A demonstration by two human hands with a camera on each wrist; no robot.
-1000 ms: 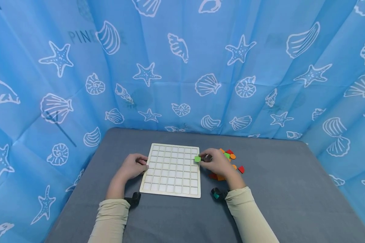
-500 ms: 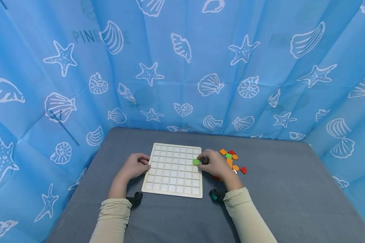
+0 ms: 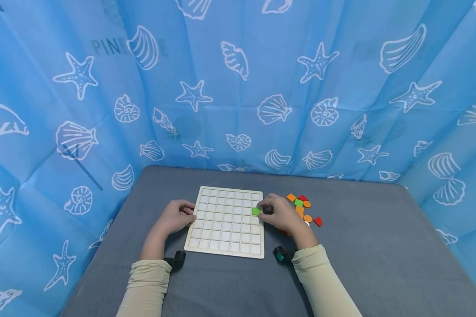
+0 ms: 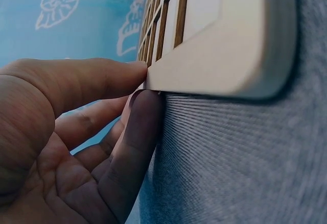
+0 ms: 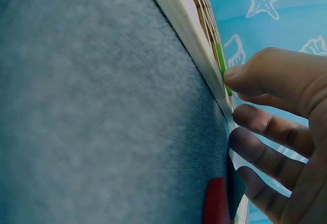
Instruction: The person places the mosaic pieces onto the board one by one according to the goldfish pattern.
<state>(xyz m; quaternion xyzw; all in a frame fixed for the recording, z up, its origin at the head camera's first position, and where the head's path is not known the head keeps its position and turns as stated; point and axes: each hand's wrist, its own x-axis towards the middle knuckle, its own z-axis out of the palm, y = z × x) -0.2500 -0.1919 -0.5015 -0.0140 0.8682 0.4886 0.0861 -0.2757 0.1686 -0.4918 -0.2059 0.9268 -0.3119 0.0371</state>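
A pale wooden grid board [image 3: 226, 224] with white square cells lies flat on the grey table. At its left edge my left hand [image 3: 177, 215] pinches the rim; the left wrist view shows the thumb [image 4: 117, 76] on the upper edge and a finger underneath. Over the right column of cells sits a green square tile [image 3: 255, 211]. My right hand [image 3: 279, 213] pinches it between thumb and index finger. In the right wrist view the thumb [image 5: 250, 78] touches the green tile [image 5: 220, 55], and the other fingers are spread along the board's side.
Right of the board, partly behind my right hand, lie loose orange tiles [image 3: 299, 211], a green square [image 3: 299, 203] and red pieces [image 3: 318, 221]. A blue curtain [image 3: 238, 88] with white shells hangs behind the table [image 3: 361, 246].
The green tile has moved slightly down onto the board's right column, along with my right hand. My left hand keeps its place at the left edge. The camera view has shifted slightly.
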